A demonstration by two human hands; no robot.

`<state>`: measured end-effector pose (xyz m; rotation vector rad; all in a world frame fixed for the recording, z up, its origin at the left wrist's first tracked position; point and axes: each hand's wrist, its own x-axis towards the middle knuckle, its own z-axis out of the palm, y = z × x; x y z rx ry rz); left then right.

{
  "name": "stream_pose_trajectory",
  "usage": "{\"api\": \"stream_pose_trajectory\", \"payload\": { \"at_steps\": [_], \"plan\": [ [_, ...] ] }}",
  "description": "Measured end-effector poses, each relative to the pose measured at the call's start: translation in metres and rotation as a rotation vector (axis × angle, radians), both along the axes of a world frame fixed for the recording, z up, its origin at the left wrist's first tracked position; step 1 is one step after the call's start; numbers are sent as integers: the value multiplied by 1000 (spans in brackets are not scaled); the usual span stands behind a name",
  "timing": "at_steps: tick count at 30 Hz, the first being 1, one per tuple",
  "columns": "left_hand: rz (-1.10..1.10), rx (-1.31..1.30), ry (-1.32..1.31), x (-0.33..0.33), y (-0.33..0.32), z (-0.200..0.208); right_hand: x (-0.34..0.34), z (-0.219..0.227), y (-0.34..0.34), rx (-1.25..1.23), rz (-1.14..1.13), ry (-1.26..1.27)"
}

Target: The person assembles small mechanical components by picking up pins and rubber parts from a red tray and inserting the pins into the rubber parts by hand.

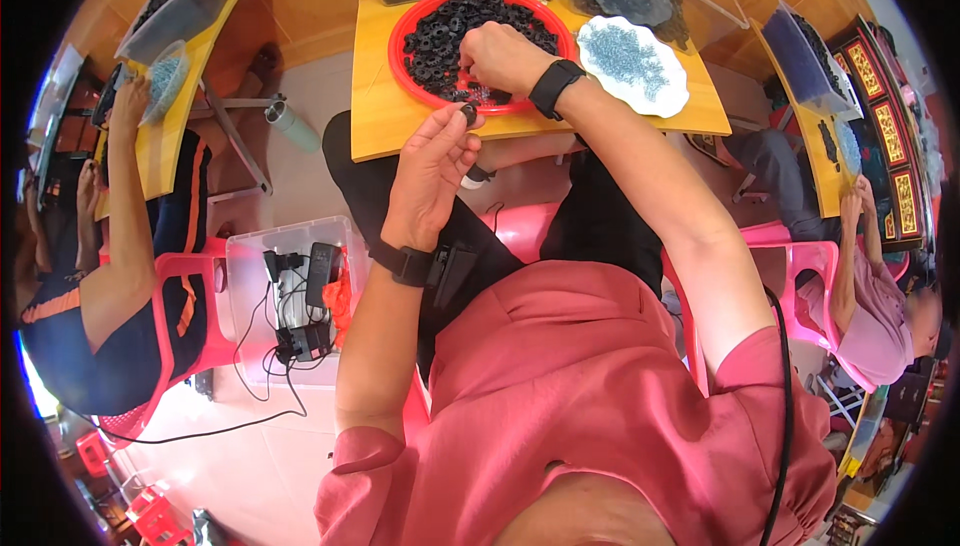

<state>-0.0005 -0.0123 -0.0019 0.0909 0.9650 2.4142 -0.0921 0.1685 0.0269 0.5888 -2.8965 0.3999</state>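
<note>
Between the thumb and fingertips of my left hand (432, 164) is a small black ring-like part (469, 114), held just off the near edge of the red basket (396, 76). My right hand (503, 58) reaches over the basket, its fingers bent down and pressed together; whatever they may pinch is hidden. Many black parts of the same sort (450, 21) fill the basket, and a patch of its red mesh bottom shows under my right fingers. Right of the basket, beneath my right wrist, lies a white scalloped plate (673, 96) heaped with small silvery screw-like pieces (628, 58).
A yellow wooden table (375, 131) carries these things. Clear bins (655, 8) of dark parts stand along its far edge. Left of my legs is a clear box (250, 256) with adapters and cables. A bottle (292, 128) stands on the floor. People work at tables on both sides.
</note>
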Motion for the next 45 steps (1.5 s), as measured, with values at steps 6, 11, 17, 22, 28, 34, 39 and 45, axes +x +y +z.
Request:
{"api": "stream_pose_trajectory", "payload": {
  "at_steps": [6, 11, 17, 22, 28, 34, 39, 45],
  "plan": [
    [4, 8, 5, -1, 0, 0, 16, 18, 5, -450, -10, -62],
    [20, -18, 59, 0, 2, 2, 72, 43, 1, -1032, -26, -343],
    [23, -20, 74, 1, 3, 3, 108, 31, -9, -1414, -133, -427],
    [43, -20, 108, 2, 3, 4, 117, 24, -12, -1499, -177, -468],
    [120, -141, 221, 3, 5, 5, 120, 24, -14, -1515, -208, -430],
    [173, -223, 293, 6, 7, 8, 125, 22, -18, -1573, -225, -474],
    [179, -233, 300, 6, 6, 11, 126, 16, -12, -1393, -241, -409],
    [169, -283, 349, 7, 9, 11, 128, 15, -7, -1286, -199, -396]
  ]
}}
